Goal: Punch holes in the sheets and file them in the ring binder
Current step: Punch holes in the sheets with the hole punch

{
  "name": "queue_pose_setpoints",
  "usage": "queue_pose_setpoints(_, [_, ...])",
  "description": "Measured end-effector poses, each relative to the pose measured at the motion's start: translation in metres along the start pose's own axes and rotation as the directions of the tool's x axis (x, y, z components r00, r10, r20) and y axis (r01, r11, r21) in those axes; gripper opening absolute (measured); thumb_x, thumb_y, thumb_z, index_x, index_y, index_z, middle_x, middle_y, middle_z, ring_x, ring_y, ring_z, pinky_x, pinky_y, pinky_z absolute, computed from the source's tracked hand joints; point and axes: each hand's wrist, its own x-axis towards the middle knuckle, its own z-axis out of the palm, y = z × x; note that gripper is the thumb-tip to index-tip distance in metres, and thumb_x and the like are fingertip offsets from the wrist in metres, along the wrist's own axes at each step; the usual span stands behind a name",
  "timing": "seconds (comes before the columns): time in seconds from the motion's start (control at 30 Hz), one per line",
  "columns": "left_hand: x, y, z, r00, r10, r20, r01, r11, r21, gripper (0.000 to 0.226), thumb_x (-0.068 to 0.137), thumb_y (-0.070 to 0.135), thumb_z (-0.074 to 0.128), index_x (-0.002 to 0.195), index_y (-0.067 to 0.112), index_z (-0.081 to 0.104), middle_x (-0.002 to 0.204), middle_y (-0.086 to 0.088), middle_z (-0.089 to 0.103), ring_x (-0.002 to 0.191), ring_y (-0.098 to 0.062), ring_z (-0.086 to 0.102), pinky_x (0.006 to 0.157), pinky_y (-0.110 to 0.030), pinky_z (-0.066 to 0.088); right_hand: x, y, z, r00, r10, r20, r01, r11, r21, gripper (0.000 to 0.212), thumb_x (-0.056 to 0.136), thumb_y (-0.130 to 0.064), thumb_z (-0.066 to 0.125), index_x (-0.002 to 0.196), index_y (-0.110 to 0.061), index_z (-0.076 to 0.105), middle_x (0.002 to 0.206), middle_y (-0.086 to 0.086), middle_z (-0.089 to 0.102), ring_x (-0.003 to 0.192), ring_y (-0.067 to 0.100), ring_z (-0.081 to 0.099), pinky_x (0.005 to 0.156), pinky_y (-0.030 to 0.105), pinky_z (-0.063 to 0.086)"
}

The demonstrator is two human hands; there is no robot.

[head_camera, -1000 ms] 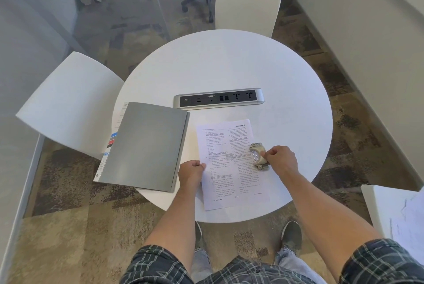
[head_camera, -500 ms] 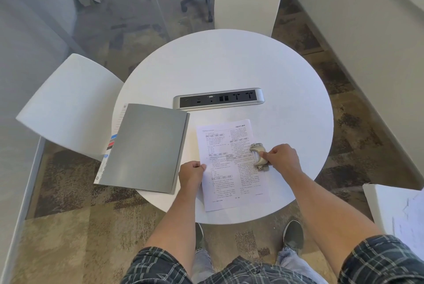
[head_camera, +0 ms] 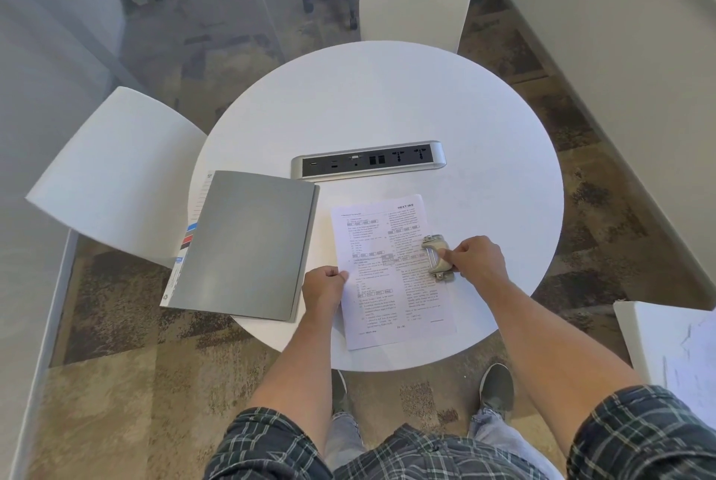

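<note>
Punching step: left hand (head_camera: 324, 286) is pinching the sheets (head_camera: 391, 274), right hand (head_camera: 474, 260) gripping the hole punch (head_camera: 438, 256) on their edge, needing a firm press next.

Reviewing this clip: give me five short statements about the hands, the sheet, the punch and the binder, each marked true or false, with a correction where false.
1. The right hand grips the hole punch. True.
2. The punch sits on the left edge of the printed sheet. False: it sits at the right edge.
3. The grey ring binder lies open. False: it lies closed, left of the sheet.
4. The left hand holds the sheet's left edge. True.
5. The socket strip in the round table is covered by the sheet. False: it lies bare, beyond the sheet.
</note>
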Motion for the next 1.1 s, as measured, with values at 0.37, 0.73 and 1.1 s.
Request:
queue_pose_setpoints(0.37, [0.003,0.000,0.003,0.999,-0.031,-0.027,0.030,0.999,-0.012,0.022,0.089,0.015,0.074,0.067,0.019,0.070,0.078,0.000,0.073,0.076,-0.026,0.066,0.082,-0.041,0.060,0.001,-0.015,-0.010,0.997,-0.051,0.052,0.060,0.979,-0.194,0.042,0.083,-0.034,0.082,0.076,0.006,0.072,0.062,0.010,0.075,0.058,0.024,0.064,0.068,0.038,0.060])
queue_pose_setpoints(0.73, [0.007,-0.003,0.005,0.998,-0.056,-0.038,0.052,0.995,-0.090,0.021,0.088,0.013,0.075,0.068,0.020,0.071,0.075,0.003,0.072,0.075,-0.023,0.067,0.078,-0.035,0.057,0.009,-0.005,-0.008,0.997,-0.054,0.060,0.062,0.986,-0.152,0.040,0.080,-0.034,0.083,0.064,0.000,0.069,0.051,0.004,0.070,0.048,0.019,0.065,0.069,0.041,0.062])
queue_pose_setpoints(1.1, [0.008,-0.005,0.006,0.998,-0.036,-0.051,0.031,0.995,-0.095,0.010,0.088,0.014,0.074,0.078,0.013,0.074,0.084,-0.002,0.075,0.080,-0.024,0.068,0.076,-0.031,0.055,0.012,-0.004,-0.008,0.996,-0.055,0.076,0.067,0.985,-0.161,0.043,0.081,-0.036,0.083,0.065,0.001,0.070,0.049,0.003,0.069,0.048,0.017,0.064,0.070,0.040,0.062])
